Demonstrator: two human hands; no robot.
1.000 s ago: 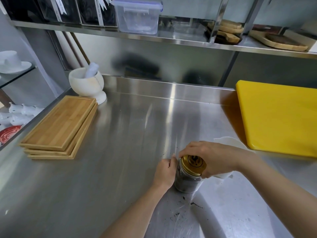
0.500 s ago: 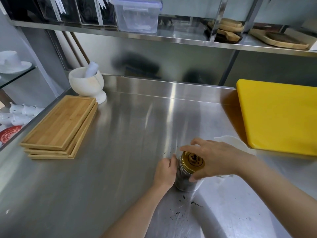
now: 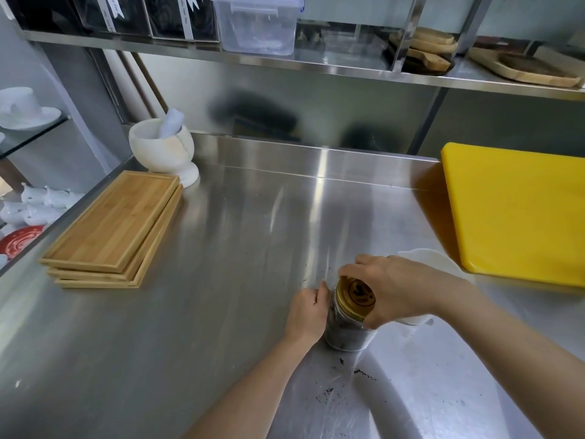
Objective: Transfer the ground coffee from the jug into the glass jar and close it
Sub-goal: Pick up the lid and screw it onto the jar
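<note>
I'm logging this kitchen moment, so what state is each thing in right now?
glass jar: upright on the counter, dark coffee inside, lid on
gold lid: on the jar mouth, gripped
left hand: wrapped around the jar's side
right hand: closed over the lid
white jug: behind the right hand, mostly hidden
counter: coffee grounds spilled near the jar
plastic container: lid clipped shut

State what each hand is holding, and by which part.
The left hand grips the glass jar by its side wall; the right hand grips the gold lid by its rim.
</note>
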